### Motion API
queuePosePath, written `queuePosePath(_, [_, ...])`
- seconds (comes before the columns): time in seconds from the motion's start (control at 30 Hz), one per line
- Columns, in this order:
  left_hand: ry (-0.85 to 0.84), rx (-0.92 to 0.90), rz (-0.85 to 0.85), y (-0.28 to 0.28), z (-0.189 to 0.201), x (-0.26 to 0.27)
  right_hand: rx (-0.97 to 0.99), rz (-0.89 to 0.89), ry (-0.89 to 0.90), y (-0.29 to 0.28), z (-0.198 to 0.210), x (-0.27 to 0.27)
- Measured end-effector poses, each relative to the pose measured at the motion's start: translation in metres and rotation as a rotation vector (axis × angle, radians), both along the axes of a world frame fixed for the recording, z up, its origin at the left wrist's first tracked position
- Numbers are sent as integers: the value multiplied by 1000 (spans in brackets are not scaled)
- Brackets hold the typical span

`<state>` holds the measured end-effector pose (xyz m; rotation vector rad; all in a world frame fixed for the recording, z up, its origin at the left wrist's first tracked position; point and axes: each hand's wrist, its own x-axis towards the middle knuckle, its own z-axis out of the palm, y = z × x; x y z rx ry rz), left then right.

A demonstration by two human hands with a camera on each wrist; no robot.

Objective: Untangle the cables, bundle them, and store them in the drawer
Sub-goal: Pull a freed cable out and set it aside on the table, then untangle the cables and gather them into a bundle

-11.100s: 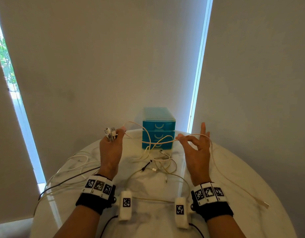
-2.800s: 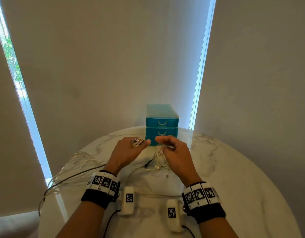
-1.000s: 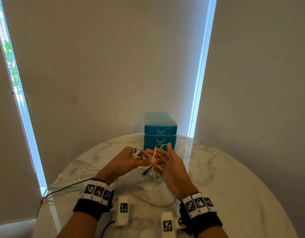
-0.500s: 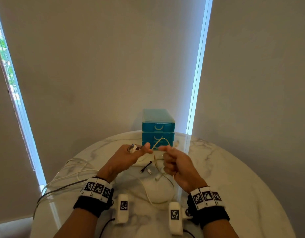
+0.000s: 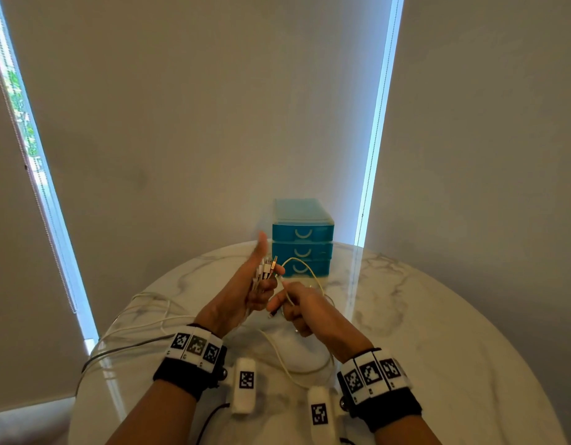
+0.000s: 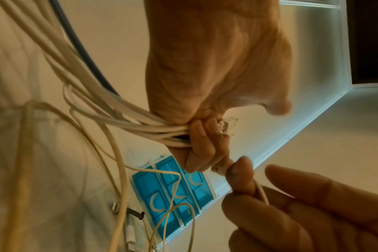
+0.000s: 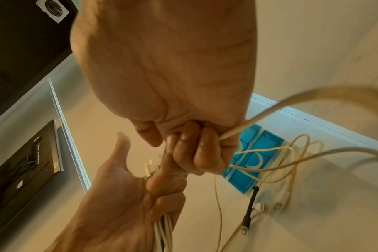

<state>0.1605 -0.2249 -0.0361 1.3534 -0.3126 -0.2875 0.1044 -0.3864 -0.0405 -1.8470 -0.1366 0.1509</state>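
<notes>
My left hand (image 5: 264,282) is raised above the marble table (image 5: 438,332), fingers curled round a bundle of white cables (image 6: 140,126) with several plug ends (image 5: 267,266) sticking up and the thumb lifted. My right hand (image 5: 285,300) pinches a cream cable (image 5: 305,268) near its end and holds it against the left fingers (image 6: 202,150). In the right wrist view the right fingers (image 7: 203,153) are curled round that cream cable (image 7: 259,119), which loops down to the table. A blue three-drawer unit (image 5: 301,239) stands just behind the hands, all drawers closed.
Held cables trail left over the table edge (image 5: 133,329). Loose cable ends, among them a black plug (image 7: 250,201), lie on the table before the drawer unit (image 7: 255,153). A cream loop (image 5: 297,367) lies near my wrists. Walls stand close behind.
The right hand has brought the cream cable's end up against the left hand's bundle. The left thumb has lifted and the plug ends now point upward.
</notes>
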Motion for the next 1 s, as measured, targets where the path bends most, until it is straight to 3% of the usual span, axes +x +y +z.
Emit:
queuePosePath(0.13, [-146, 144, 134, -5, -6, 0, -93, -67, -162, 0, -3, 0])
queuePosePath(0.33, [-136, 194, 226, -4, -8, 3, -131, -44, -284, 5, -7, 1])
queuePosePath(0.4, [-125, 72, 323, -3, -9, 9, -105, -39, -285, 7, -7, 1])
queuePosePath(0.53, [-85, -349, 600, 14, -8, 25, 26, 3, -214, -5, -6, 3])
queuePosePath(0.6, [-32, -572, 674, 34, -9, 34, 162, 52, -159, -15, -6, 4])
queuePosePath(0.67, [8, -678, 714, 51, -15, 42, 398, 60, -115, -22, -6, 7])
queuePosePath(0.73, [31, -712, 721, 58, -21, 45, 603, -9, -94, -26, -8, 12])
queuePosePath(0.8, [44, -738, 698, 56, -21, 43, 678, -178, -118, -28, -11, 17])
queuePosePath(0.9, [86, -741, 729, 45, -15, 39, 593, -502, -238, -31, -19, 25])
queuePosePath(1.0, [62, -671, 744, 28, -9, 29, 447, -591, -353, -31, -26, 28])
